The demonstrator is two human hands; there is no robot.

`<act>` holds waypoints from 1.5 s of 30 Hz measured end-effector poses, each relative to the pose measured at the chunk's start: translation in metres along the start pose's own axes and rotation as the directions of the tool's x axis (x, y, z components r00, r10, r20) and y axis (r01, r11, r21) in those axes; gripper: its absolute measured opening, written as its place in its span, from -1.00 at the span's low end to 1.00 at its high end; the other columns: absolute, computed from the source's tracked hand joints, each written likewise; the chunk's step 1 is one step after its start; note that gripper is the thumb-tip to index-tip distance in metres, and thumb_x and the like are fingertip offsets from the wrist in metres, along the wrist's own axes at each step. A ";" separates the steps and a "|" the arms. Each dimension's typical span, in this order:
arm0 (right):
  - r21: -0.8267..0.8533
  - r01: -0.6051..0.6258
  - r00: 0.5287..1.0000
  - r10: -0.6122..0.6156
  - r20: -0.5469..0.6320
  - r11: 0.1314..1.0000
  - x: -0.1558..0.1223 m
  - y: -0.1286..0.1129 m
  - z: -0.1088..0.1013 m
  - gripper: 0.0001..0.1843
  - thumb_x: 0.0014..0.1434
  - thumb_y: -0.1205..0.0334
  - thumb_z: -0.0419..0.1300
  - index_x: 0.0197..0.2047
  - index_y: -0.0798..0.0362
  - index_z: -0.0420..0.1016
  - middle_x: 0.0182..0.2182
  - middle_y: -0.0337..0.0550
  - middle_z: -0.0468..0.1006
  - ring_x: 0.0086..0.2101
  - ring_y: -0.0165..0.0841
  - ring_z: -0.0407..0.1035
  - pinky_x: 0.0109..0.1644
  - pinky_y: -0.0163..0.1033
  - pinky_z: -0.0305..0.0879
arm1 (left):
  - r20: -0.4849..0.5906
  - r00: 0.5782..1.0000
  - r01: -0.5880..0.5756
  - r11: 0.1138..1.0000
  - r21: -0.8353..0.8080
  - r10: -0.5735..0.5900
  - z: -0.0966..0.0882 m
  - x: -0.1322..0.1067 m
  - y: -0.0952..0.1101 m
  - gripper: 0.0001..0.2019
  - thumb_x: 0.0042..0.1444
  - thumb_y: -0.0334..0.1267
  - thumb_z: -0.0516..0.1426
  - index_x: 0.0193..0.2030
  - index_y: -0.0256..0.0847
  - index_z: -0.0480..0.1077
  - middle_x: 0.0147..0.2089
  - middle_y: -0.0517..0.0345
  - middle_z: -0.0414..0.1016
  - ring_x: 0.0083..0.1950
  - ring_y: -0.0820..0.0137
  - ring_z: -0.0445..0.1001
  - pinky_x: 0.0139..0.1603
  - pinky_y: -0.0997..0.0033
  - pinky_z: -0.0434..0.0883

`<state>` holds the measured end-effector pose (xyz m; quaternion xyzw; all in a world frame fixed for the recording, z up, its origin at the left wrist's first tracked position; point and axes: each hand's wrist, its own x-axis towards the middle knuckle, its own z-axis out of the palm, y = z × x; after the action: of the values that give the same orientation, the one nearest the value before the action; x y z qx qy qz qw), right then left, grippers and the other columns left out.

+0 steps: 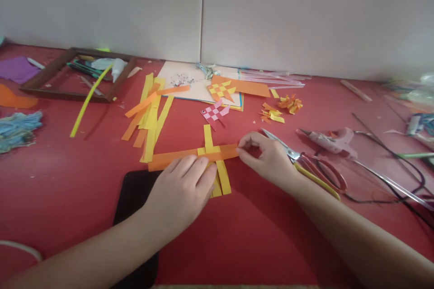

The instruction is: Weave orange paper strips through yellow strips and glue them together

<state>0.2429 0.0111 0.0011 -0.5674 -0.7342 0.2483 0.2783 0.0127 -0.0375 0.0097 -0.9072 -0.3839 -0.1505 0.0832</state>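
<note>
A cross of paper strips lies on the red table: long orange strips (169, 159) run sideways and yellow strips (208, 137) run up and down through them. My left hand (181, 192) lies flat on the crossing, fingers stretched out and pressing the strips down. My right hand (267, 158) pinches the right end of an orange strip between thumb and forefinger.
Scissors (312, 167) and a pink glue gun (330, 140) with its cable lie right of my right hand. Loose yellow and orange strips (149, 115), woven paper pieces (216, 112), a wooden frame (77, 74) and blue yarn (16, 128) lie behind and left. A black tablet (134, 194) sits under my left wrist.
</note>
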 end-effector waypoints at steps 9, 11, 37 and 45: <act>0.019 0.017 1.000 -0.018 0.021 1.000 -0.001 0.002 0.001 -0.97 0.09 0.27 0.16 -0.38 -0.01 0.36 -0.44 -0.26 0.51 -0.43 -0.41 0.38 -0.30 -0.28 0.32 | 0.010 1.000 0.011 0.992 -0.129 -0.010 0.008 -0.008 0.003 -0.66 0.31 -0.17 0.00 0.02 -0.37 0.42 0.04 -0.18 0.51 0.01 0.08 0.48 -0.08 0.06 0.51; 0.023 0.013 1.000 -0.014 0.024 1.000 -0.001 0.001 0.001 -0.97 0.09 0.28 0.16 -0.38 -0.01 0.36 -0.44 -0.26 0.51 -0.43 -0.42 0.38 -0.30 -0.28 0.32 | 0.017 1.000 0.019 0.992 -0.127 -0.017 0.008 -0.009 0.004 -0.64 0.30 -0.14 0.00 0.02 -0.37 0.43 0.07 -0.19 0.49 0.03 0.06 0.47 -0.06 0.05 0.51; 0.024 0.006 0.999 -0.008 0.047 1.000 0.000 0.003 -0.003 -0.96 0.09 0.27 0.18 -0.37 0.00 0.37 -0.45 -0.27 0.52 -0.43 -0.42 0.41 -0.33 -0.32 0.34 | 0.079 0.996 -0.016 0.972 -0.236 0.035 0.006 -0.006 0.006 -0.56 0.30 -0.01 0.00 0.11 -0.31 0.41 0.22 -0.18 0.39 0.21 0.01 0.36 0.12 -0.03 0.43; 0.010 0.015 0.999 -0.015 0.050 1.000 0.001 0.004 -0.003 -0.95 0.08 0.28 0.18 -0.38 0.00 0.35 -0.47 -0.28 0.51 -0.46 -0.44 0.40 -0.35 -0.32 0.33 | 0.101 0.994 -0.012 0.964 -0.265 0.040 0.011 -0.010 0.007 -0.49 0.30 0.07 -0.03 0.22 -0.23 0.35 0.30 -0.22 0.28 0.28 -0.07 0.28 0.17 -0.14 0.37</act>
<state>0.2474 0.0131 0.0005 -0.5541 -0.7440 0.2639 0.2643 0.0136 -0.0459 -0.0046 -0.9219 -0.3522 -0.1512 -0.0567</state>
